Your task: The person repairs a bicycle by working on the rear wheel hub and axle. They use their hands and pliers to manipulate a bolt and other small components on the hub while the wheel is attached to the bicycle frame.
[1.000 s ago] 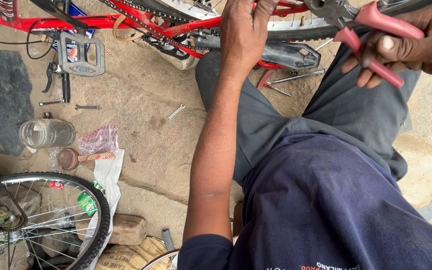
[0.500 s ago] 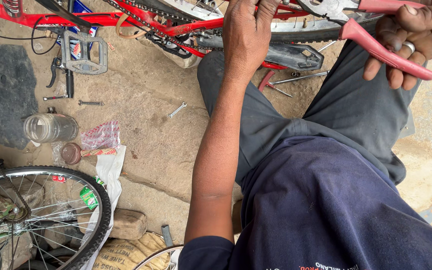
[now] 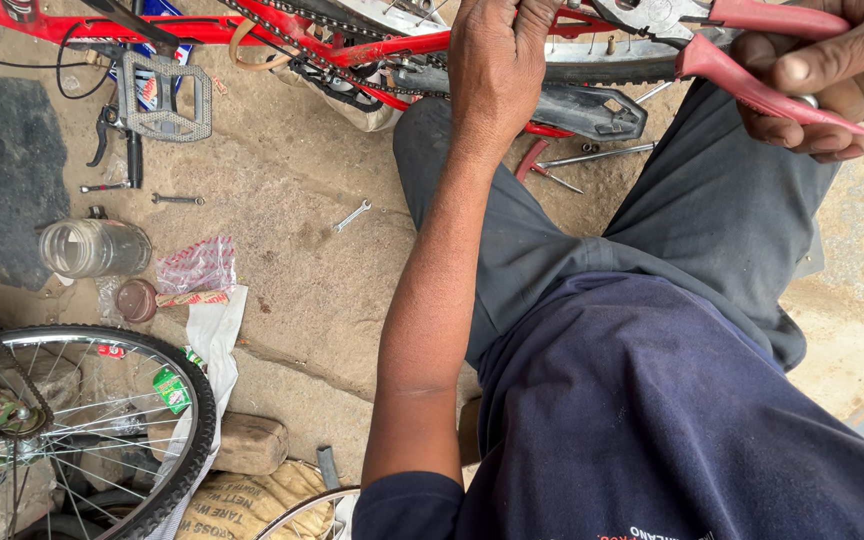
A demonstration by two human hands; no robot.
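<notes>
— Navy shirt (image 3: pixel 672 420) & grey trousers (image 3: pixel 652 230) nearest the cam, person seated on bare dirt ground (image 3: pixel 292 260). What's low left?

— Loose spoked wheel (image 3: pixel 62 430) w/ black tyre at bottom left, a printed sack (image 3: pixel 252 505) and a brick-like block (image 3: pixel 252 442) beside it, white cloth (image 3: pixel 214 330) lying against the tyre.

— Mid-ground?

— Clear jar (image 3: pixel 94 247) on its side, round brown lid (image 3: pixel 136 300) just below it, red-patterned plastic bag (image 3: pixel 197 264) next to both. Small spanner (image 3: pixel 352 215) alone on the dirt nr the left knee. Further up, grey pedal (image 3: pixel 164 96) and a couple more spanners nr it.

— Hands?

— Left hand (image 3: pixel 497 65) up at top, arm stretched fwd, fingers curled over the red bike frame (image 3: pixel 392 45) where chain (image 3: pixel 282 40) and tyre (image 3: pixel 602 70) meet; what exactly it pinches under the fingers, can't tell. Right hand (image 3: pixel 822 85) at top right, closed round the red-handled pliers (image 3: pixel 722 40), thumb on the upper handle, fingers under the lower one.

— Where do the pliers sit?

— Steel head points left, at the wheel rim just beside the left hand, handles spread a bit. Second pedal (image 3: pixel 577 108), black, lies just under the tyre betw. the knees.
</notes>
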